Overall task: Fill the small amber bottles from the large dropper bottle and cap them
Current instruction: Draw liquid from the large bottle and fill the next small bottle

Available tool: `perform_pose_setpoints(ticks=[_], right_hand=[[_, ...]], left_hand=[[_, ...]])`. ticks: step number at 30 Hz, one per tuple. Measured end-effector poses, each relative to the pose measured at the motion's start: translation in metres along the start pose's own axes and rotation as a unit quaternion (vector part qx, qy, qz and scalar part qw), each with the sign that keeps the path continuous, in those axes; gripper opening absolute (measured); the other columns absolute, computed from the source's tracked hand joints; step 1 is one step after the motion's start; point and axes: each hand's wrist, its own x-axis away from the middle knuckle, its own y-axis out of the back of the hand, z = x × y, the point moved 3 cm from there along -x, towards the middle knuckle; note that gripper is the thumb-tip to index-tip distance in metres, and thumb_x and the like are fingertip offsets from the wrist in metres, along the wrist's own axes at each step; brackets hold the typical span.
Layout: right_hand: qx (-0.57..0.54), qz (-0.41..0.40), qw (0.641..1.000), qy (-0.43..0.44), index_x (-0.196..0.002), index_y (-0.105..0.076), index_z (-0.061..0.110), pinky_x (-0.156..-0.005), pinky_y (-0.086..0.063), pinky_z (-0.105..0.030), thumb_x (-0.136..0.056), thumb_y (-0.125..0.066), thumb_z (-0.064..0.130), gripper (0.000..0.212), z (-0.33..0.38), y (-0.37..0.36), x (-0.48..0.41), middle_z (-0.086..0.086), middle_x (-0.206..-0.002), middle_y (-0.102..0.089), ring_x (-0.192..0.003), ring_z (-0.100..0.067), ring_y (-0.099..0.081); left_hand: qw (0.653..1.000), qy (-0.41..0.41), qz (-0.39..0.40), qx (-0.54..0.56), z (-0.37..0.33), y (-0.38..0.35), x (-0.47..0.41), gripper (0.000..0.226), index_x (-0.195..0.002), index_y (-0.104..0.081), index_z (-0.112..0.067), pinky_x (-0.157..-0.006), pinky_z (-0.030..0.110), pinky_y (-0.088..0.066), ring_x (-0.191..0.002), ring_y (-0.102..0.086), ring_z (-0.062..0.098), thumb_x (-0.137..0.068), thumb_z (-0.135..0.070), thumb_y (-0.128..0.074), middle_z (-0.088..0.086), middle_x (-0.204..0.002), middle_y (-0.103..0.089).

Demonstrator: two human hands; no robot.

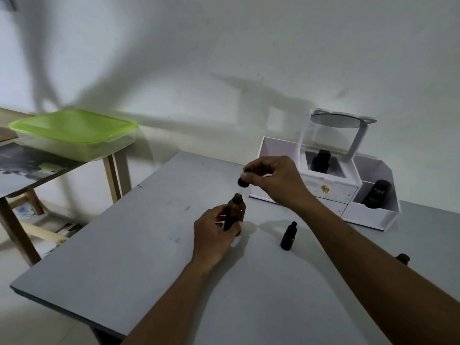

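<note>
The large amber bottle (pixel 235 210) stands upright on the grey table (pixel 129 257), its neck uncovered. My left hand (pixel 214 235) grips its lower body. My right hand (pixel 273 180) pinches the black dropper cap (pixel 242 182) just above the bottle's mouth. A small amber bottle (pixel 288 236) with a black cap stands to the right of the large one. Another small brown bottle (pixel 402 258) peeks out behind my right forearm, mostly hidden.
A white organiser (pixel 328 192) with a round mirror stands at the table's back right, holding a dark bottle (pixel 321 158) and a black Kahf bottle (pixel 377 196). A green-lidded plastic box (pixel 72 133) rests on a wooden side table to the left.
</note>
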Motion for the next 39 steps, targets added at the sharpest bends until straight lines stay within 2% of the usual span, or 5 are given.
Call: perform_pose_setpoints(ticks=[5,10,17,26,39], right_hand=[[0.029,0.035,0.999,-0.019,-0.093,-0.078,0.011,-0.061,-0.046,-0.003,-0.082,-0.08,0.017,0.013,-0.015,-0.021,0.004,0.0,-0.084,-0.077,-0.067,0.005,-0.068],[0.041,0.033,0.998,-0.031,-0.093,-0.079,0.012,-0.062,-0.046,-0.002,-0.083,-0.079,0.02,0.013,-0.024,-0.029,0.004,0.0,-0.087,-0.078,-0.072,0.002,-0.068],[0.045,0.024,0.999,-0.014,-0.086,-0.078,0.011,-0.062,-0.047,-0.005,-0.084,-0.077,0.015,0.004,-0.024,-0.031,0.003,-0.002,-0.083,-0.077,-0.075,-0.007,-0.071],[0.064,0.014,0.998,0.01,-0.085,-0.079,0.007,-0.062,-0.048,-0.005,-0.084,-0.076,0.008,0.004,-0.02,-0.035,0.002,-0.005,-0.08,-0.077,-0.068,-0.007,-0.067],[0.024,-0.032,0.999,-0.026,-0.092,-0.078,0.009,-0.062,-0.046,-0.002,-0.082,-0.079,0.017,0.013,0.007,-0.007,-0.002,-0.002,-0.084,-0.078,-0.075,-0.007,-0.072]], left_hand=[[1.0,0.004,0.001,0.006,0.002,0.001,-0.001,0.049,-0.12,-0.065,-0.02,-0.074,0.002,-0.041,-0.09,-0.06,0.004,-0.074,-0.028,-0.081,-0.006,-0.113,-0.068],[1.0,0.002,-0.001,0.003,0.001,0.001,-0.001,0.05,-0.121,-0.064,-0.02,-0.067,-0.003,-0.039,-0.088,-0.06,0.003,-0.074,-0.029,-0.081,-0.006,-0.113,-0.069],[1.0,0.0,0.0,0.011,0.002,-0.001,-0.001,0.05,-0.121,-0.064,-0.018,-0.082,0.012,-0.045,-0.091,-0.06,0.005,-0.075,-0.028,-0.081,-0.003,-0.116,-0.068],[1.0,-0.002,0.001,0.006,0.002,0.0,-0.001,0.048,-0.119,-0.066,-0.021,-0.061,-0.005,-0.038,-0.08,-0.058,-0.007,-0.074,-0.028,-0.081,-0.009,-0.109,-0.068],[1.0,0.007,0.012,0.005,0.004,-0.001,-0.001,0.049,-0.121,-0.064,-0.02,-0.077,0.008,-0.045,-0.091,-0.062,0.005,-0.075,-0.027,-0.08,-0.006,-0.113,-0.068]])
